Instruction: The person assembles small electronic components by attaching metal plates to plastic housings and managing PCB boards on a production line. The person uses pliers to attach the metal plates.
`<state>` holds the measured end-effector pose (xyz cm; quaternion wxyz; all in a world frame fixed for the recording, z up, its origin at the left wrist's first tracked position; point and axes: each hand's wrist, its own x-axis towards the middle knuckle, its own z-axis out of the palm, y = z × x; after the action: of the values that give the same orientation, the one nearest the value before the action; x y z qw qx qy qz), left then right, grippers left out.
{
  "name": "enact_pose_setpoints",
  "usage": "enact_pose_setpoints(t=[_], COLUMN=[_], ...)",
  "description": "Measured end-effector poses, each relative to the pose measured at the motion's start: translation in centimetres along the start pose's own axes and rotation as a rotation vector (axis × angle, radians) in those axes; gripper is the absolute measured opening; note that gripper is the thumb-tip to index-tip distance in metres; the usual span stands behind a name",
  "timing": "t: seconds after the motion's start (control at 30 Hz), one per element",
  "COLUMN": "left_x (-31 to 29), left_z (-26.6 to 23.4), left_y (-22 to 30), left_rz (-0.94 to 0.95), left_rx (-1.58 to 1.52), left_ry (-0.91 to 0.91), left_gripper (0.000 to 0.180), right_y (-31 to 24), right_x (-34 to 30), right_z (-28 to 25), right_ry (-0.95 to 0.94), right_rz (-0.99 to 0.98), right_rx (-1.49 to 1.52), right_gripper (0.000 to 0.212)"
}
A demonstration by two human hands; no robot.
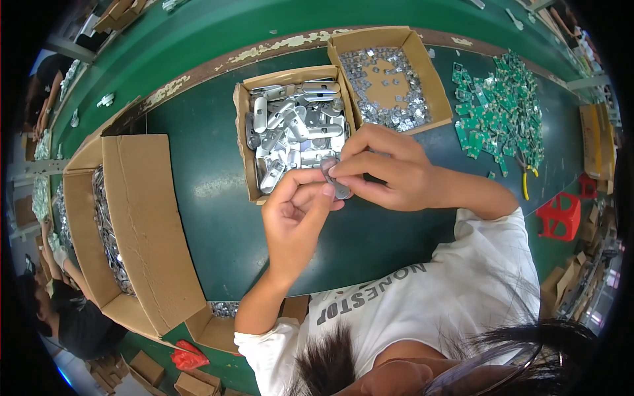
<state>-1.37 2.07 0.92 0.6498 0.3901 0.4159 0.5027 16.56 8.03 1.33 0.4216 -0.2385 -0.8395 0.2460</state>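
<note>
Both hands meet over the green table, close to the near right corner of a cardboard box [241,135] of silver oval metal casings [304,125]. Between thumb and fingers my left hand [294,218] grips a small grey metal casing [341,189], held tilted. My right hand [396,168] pinches at the upper end of that same casing, its fingertips touching it. Whether a smaller part sits between the right fingertips is hidden. Behind the right hand stands a shallow cardboard tray [432,82] with many small square metal pieces [396,112].
Green circuit boards [495,112] lie heaped at the right, beside yellow-handled pliers [526,181]. A large open carton [148,224] of metal parts stands at the left. A red stool [560,216] is beyond the right edge. A co-worker in black [76,310] is at far left.
</note>
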Motion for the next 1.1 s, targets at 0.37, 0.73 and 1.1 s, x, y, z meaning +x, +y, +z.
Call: enact_pose_setpoints(t=[0.37,0.73,1.1], left_x=[0.2,0.2,0.2], left_z=[-0.2,-0.6,-0.3], left_y=[-0.3,-0.3,-0.3], left_rz=[-0.014,-0.016,-0.035], left_rx=[0.008,-0.101,-0.067], left_ry=[0.038,-0.010,-0.011], left_gripper=[0.006,0.008,0.010], right_y=[-0.2,-0.7,-0.7], right_x=[0.0,-0.3,-0.3], right_z=[0.1,0.6,0.6], right_ry=[-0.048,0.047,0.019], right_rz=[0.070,-0.041,0.027], right_rx=[0.085,-0.123,-0.103], right_gripper=[0.024,0.020,0.019])
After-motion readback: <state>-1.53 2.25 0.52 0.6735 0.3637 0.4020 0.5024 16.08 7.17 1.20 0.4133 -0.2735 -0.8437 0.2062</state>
